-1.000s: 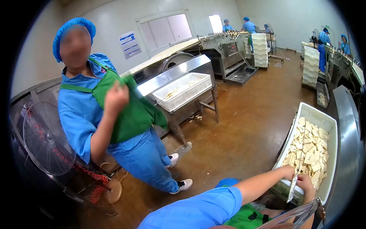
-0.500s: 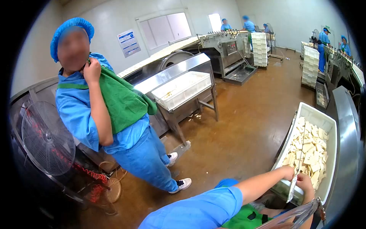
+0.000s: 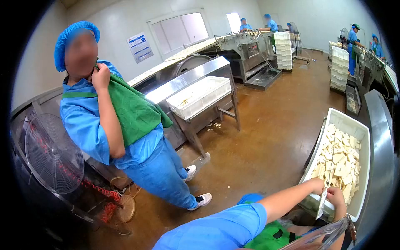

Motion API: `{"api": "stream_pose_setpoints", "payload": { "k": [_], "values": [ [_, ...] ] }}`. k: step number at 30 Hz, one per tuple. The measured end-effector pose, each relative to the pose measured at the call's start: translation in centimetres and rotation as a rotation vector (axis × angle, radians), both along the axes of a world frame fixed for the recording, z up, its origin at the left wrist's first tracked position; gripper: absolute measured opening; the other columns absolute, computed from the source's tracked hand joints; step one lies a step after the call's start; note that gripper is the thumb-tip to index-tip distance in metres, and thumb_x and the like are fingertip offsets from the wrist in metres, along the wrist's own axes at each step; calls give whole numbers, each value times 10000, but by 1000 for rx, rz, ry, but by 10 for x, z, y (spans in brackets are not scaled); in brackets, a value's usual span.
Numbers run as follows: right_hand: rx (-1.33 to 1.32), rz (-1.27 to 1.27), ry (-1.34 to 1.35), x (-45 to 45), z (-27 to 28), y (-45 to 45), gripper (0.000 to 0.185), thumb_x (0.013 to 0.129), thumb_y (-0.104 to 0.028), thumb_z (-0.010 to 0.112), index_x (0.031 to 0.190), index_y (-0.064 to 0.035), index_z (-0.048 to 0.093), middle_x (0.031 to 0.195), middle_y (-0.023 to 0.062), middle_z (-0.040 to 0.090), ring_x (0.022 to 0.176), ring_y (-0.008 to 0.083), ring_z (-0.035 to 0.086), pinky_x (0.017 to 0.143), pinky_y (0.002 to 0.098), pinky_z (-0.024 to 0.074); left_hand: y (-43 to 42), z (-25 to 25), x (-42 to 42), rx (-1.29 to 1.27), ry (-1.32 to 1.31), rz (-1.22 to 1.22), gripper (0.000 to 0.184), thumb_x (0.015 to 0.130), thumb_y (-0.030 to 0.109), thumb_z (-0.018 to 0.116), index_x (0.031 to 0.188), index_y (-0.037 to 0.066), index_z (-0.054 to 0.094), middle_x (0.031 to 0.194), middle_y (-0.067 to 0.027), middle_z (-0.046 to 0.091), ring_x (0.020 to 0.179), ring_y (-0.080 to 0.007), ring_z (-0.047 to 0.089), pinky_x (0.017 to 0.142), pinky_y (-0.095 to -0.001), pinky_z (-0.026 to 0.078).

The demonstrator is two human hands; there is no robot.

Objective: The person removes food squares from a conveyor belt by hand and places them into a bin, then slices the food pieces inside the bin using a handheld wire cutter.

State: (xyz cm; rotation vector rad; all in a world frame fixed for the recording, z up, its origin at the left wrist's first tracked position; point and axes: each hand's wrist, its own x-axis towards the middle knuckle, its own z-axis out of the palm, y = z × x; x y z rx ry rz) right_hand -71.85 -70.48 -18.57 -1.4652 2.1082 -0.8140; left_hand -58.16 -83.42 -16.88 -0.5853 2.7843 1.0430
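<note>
A long thin rod (image 3: pixel 330 163), perhaps a blade, has a whitish wrapped handle (image 3: pixel 321 205) and lies over a white crate (image 3: pixel 361 183) at the right. My left hand (image 3: pixel 315 186) is closed beside the top of the handle, at the crate's near end. Close against it, my right hand (image 3: pixel 336 197) has its fingers curled in at the same spot. Both seem to grip the rod where it meets the handle, though the fingertips are partly hidden. Pale flat pieces (image 3: pixel 342 168), several of them broken, fill much of the crate below.
A person (image 3: pixel 116 121) in blue with a green apron stands at the left, beside a fan (image 3: pixel 53 154). Another white crate (image 3: pixel 200 100) rests on a metal stand. Stacked crates (image 3: pixel 339 68), conveyor machines (image 3: pixel 250 52) and several other people are farther back. Sloped metal (image 3: pixel 381 141) borders my crate.
The view has shifted slightly. My hands stay together at the rod's handle, with little change in grip. The person at the left holds nearly the same pose.
</note>
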Motion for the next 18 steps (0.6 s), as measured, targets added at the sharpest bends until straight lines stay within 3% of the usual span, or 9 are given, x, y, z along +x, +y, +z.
{"api": "stream_pose_setpoints", "payload": {
  "k": [3, 6, 14, 18],
  "values": [
    [-86, 30, 22, -5, -5, -2, 237, 729, -222, 682, 710, 12, 647, 595, 118, 583, 553, 163, 548, 544, 311, 432, 0, 4, -1, -21, 31, 5, 193, 672, 231, 698, 817, 105, 709, 826, -129, 670, 769, -281, 634, 703, -373, 493],
    [34, -1, -6, 8, 13, 0, 274, 747, -259, 684, 718, 11, 650, 566, 118, 566, 526, 154, 523, 533, 309, 420, 1, 7, 3, 2, -5, -4, 218, 686, 253, 693, 851, 111, 708, 856, -131, 672, 788, -276, 636, 716, -374, 493],
    [13, -21, -13, -3, -9, -3, 346, 773, -342, 679, 699, -4, 656, 545, 99, 559, 499, 148, 501, 505, 318, 405, -1, 5, 3, 18, 15, 8, 292, 663, 334, 712, 847, 108, 711, 850, -136, 673, 788, -283, 641, 712, -371, 496],
    [-2, -13, -14, -4, -5, -1, 259, 727, -260, 696, 714, -5, 657, 548, 93, 560, 509, 148, 511, 511, 317, 409, 3, 18, 9, 21, -7, 44, 296, 647, 334, 722, 832, 103, 715, 844, -140, 673, 778, -287, 644, 711, -373, 501]
  ]
}}
